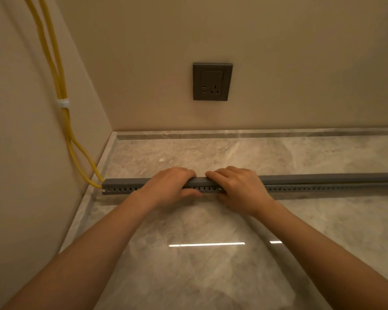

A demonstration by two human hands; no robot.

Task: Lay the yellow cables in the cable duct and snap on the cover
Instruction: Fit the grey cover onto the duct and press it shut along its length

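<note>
step: snapping cover point(126, 181) onto duct point(119, 189) on counter point(211, 276) | left hand point(170, 184), right hand point(238, 186): both curled over cover, squeezing | yellow cables point(61, 86) enter duct's left end | next: likely press further right

A low grey duct point(323, 187) bars the stone surface point(211, 276) from just beside the left wall point(20, 153) to past the right edge of view, and the left hand point(168, 184) and right hand point(240, 186) grip its middle. Bare stone lies open in front of it and behind it, up to the back wall point(300, 63). Yellow cables point(61, 86) run down the left wall into the duct's left end, crowding that corner.
</note>
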